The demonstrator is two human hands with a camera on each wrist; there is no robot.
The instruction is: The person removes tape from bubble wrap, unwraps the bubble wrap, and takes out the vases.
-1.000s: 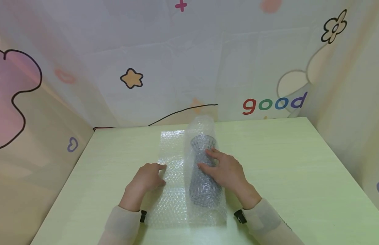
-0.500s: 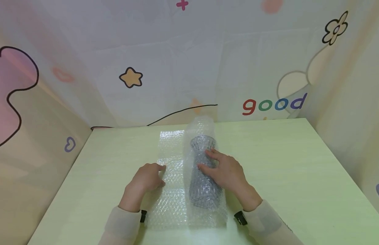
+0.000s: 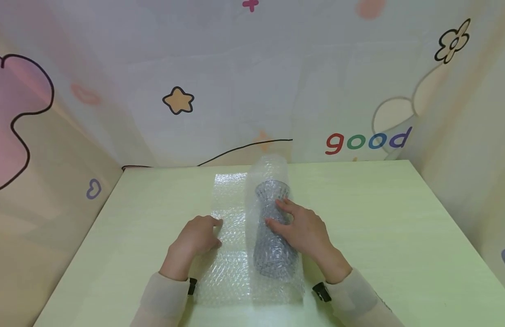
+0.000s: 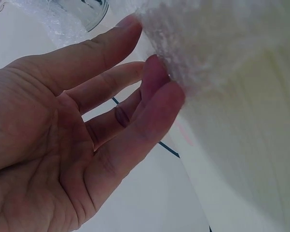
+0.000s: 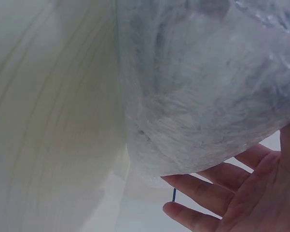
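A grey glass vase (image 3: 274, 261) with a flared mouth lies on its side, its mouth toward the back. A layer of bubble wrap (image 3: 229, 277) covers it, and the rest of the sheet spreads flat to the left. My right hand (image 3: 306, 229) rests on the vase's right side, thumb and fingers spread over the wrap. At the sheet's left edge, my left hand (image 3: 196, 236) touches the film with its fingertips, thumb and index finger apart. In the left wrist view the vase's glass rim (image 4: 99, 17) shows beyond the thumb. The right wrist view shows relaxed fingers (image 5: 202, 193) against the wrapped vase.
Everything lies on a pale green table (image 3: 379, 227). A printed cloth backdrop (image 3: 236, 91) rises along the table's back and sides. The wrap's far end (image 3: 272, 163) reaches close to the table's back edge. A dark strap piece (image 3: 321, 292) hangs below the right sleeve.
The hands, vase and bubble wrap keep their places. Only the head view has shifted slightly.
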